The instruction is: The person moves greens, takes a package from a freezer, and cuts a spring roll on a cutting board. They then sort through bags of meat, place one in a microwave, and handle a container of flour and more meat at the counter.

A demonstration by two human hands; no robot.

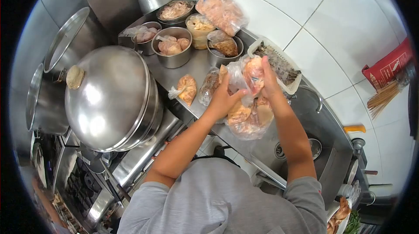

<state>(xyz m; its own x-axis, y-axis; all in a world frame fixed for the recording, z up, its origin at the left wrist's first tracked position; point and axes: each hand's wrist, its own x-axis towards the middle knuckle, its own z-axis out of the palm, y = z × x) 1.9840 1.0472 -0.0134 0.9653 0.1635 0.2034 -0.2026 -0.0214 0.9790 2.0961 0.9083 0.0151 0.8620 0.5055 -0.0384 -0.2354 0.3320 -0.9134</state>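
Observation:
My left hand point(228, 99) is closed on the gathered plastic of a clear bag of raw meat pieces point(248, 122), which hangs over the sink's edge. My right hand point(269, 82) wraps the other side, its fingers along a pinkish-orange piece of raw meat point(254, 73) showing at the top through plastic. Left of my hands, a bag of darker contents point(209, 86) lies on the steel counter point(172, 74). Beside it is a small knotted bag of orange food point(187, 90).
Steel pots of bagged meat point(171, 61) and a large filled bag point(221, 10) stand along the back. A white basket of grey seafood-like pieces point(290, 86) borders the sink point(264, 146). A big lidded steamer pot point(107, 98) rises over the stove at left.

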